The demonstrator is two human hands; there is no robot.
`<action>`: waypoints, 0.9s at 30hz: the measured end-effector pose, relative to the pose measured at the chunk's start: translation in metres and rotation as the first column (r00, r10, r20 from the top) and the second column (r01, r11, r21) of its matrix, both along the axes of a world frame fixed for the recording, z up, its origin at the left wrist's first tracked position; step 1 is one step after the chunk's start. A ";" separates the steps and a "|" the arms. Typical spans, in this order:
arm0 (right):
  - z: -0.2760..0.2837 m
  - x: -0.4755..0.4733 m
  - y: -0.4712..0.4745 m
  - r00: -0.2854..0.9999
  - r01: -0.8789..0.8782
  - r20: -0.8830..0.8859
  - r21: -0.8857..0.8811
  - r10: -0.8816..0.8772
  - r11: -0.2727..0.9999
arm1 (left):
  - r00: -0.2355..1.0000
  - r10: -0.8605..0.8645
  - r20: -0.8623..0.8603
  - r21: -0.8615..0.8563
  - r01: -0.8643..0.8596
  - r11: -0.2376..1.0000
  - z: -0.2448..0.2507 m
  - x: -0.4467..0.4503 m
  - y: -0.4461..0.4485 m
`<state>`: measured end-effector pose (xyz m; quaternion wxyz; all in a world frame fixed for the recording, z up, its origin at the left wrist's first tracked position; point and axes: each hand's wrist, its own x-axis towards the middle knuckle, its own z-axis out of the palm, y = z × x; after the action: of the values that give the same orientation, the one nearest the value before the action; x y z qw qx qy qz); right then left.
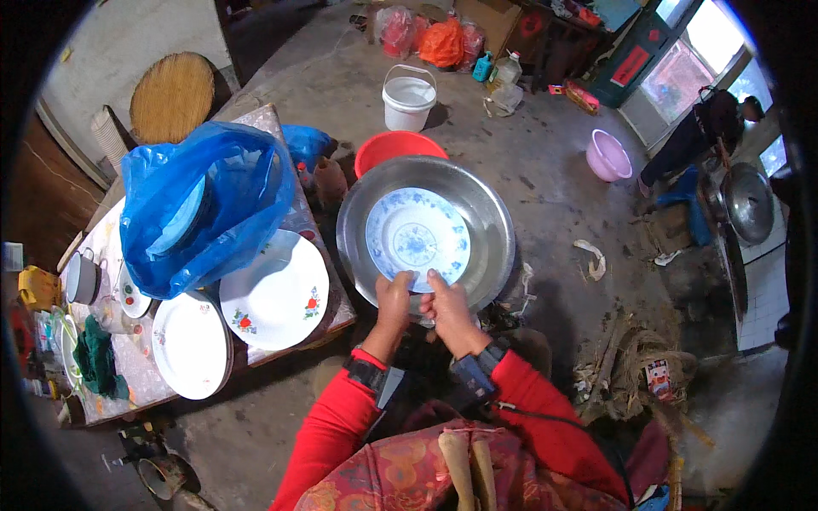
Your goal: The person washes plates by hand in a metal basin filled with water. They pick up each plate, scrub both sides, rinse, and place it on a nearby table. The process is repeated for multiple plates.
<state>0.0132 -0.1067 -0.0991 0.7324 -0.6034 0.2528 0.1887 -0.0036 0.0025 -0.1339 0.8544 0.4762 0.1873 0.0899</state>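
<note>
Both my hands grip the near rim of a white plate with a blue floral pattern [417, 239]. My left hand [393, 299] pinches it with the thumb on top, and my right hand [450, 310] does the same just to the right. Below the plate is a wide metal basin [492, 236]; whether the plate touches it I cannot tell. To the left, on a table [137, 358], lie a large white plate with red flowers [275, 290] and a stack of white oval plates [190, 345]. A blue plastic bag [249, 185] with round dishes inside stands behind them.
A red basin [399, 145] and a white bucket [409, 105] stand beyond the metal basin. Farther right is a pink basin [607, 156], with a person [696, 134] bending near a stove [760, 287]. Twigs and rope [632, 364] lie on the floor at right.
</note>
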 end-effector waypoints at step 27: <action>0.001 0.020 -0.012 0.998 0.033 0.057 -0.169 -0.024 0.985 | 0.999 -0.039 -0.026 -0.045 0.038 0.998 0.014 -0.002 0.002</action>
<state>0.0329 -0.1184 -0.0984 0.6875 -0.6650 0.2563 0.1392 -0.0053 0.0048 -0.1197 0.8638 0.4616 0.1917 0.0629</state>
